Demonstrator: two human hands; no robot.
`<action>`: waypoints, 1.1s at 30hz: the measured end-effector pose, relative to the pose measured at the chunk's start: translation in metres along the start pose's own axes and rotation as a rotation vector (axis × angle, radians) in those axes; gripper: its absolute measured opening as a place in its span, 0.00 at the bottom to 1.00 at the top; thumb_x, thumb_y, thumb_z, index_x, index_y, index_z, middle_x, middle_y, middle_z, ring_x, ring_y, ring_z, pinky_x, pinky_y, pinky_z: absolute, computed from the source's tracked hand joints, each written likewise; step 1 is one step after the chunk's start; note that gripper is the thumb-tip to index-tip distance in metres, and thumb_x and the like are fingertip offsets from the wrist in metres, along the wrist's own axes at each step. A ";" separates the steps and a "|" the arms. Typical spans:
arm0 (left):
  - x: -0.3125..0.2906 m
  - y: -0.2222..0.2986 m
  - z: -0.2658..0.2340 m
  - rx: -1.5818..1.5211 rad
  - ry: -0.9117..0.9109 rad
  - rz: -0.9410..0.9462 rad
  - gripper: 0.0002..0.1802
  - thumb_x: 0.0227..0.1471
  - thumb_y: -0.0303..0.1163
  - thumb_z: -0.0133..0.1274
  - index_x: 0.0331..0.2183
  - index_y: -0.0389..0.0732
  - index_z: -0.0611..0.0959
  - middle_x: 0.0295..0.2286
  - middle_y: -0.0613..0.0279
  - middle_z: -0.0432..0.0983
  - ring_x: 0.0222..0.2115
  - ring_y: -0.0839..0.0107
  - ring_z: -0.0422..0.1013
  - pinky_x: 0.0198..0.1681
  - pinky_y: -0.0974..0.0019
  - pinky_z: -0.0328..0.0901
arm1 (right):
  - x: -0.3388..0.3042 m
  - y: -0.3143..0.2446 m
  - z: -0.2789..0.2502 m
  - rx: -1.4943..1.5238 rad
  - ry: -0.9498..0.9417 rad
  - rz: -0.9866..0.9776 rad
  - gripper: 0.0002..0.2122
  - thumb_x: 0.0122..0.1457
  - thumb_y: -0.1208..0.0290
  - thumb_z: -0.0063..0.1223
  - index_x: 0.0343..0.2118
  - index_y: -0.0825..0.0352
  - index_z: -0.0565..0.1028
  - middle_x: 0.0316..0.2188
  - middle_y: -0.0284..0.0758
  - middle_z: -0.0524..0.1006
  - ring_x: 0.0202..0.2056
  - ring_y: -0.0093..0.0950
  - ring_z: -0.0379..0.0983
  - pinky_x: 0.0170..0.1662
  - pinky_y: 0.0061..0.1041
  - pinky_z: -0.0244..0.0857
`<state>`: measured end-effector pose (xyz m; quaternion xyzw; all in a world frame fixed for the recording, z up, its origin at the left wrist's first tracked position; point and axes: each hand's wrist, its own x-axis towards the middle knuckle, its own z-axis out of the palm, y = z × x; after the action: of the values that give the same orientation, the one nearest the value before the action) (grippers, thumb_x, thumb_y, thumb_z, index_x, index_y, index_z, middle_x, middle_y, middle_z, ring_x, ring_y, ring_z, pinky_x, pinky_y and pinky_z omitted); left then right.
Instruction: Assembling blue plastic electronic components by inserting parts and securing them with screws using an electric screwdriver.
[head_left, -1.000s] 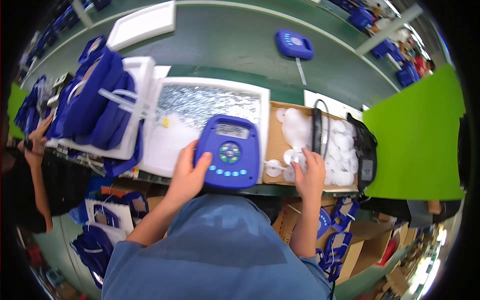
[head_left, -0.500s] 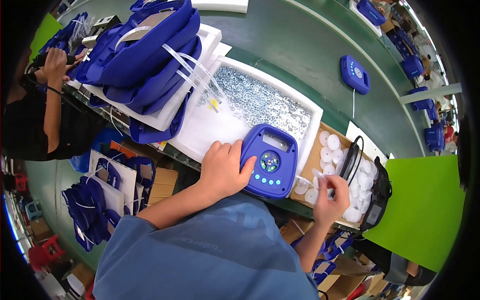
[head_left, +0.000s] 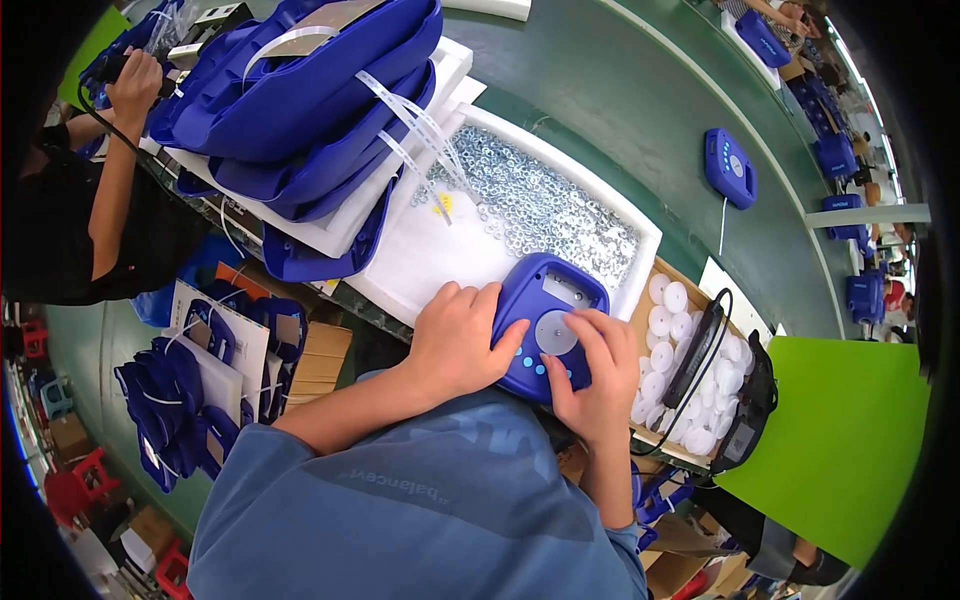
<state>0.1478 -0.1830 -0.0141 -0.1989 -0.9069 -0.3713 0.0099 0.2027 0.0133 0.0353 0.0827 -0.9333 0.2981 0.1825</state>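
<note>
A blue plastic housing (head_left: 527, 312) with a handle slot and a row of light-blue buttons rests at the near edge of the white tray, close to my body. My left hand (head_left: 455, 340) grips its left side, thumb on the front face near the buttons. A round, translucent white disc (head_left: 555, 336) lies over the circular opening in the face. My right hand (head_left: 602, 378) holds the disc's edge between thumb and fingers. What sits behind the disc is hidden.
Small metal parts fill much of the white foam tray (head_left: 400, 285). To the right, a cardboard box holds white discs (head_left: 708, 385) and a black cabled tool (head_left: 695, 350). Stacked blue housings (head_left: 300, 110) stand left. Another housing (head_left: 730, 168) lies on the green bench. A co-worker's hand (head_left: 135, 85) is far left.
My right hand has moved left from the box of discs, bringing a disc onto the housing's round opening and covering the green circuit board. My left hand keeps its grip.
</note>
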 end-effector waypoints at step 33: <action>-0.005 0.016 -0.030 0.070 -0.298 0.368 0.41 0.31 0.43 0.79 0.53 0.53 0.85 0.52 0.51 0.66 0.53 0.48 0.62 0.57 0.46 0.60 | 0.012 0.046 -0.020 0.133 -0.151 0.118 0.20 0.49 0.77 0.69 0.48 0.61 0.85 0.46 0.40 0.78 0.50 0.42 0.73 0.51 0.36 0.69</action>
<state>0.1542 -0.1948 0.0173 -0.4128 -0.8592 -0.2983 -0.0496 0.1854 0.0614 0.0310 0.0616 -0.9258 0.3625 0.0881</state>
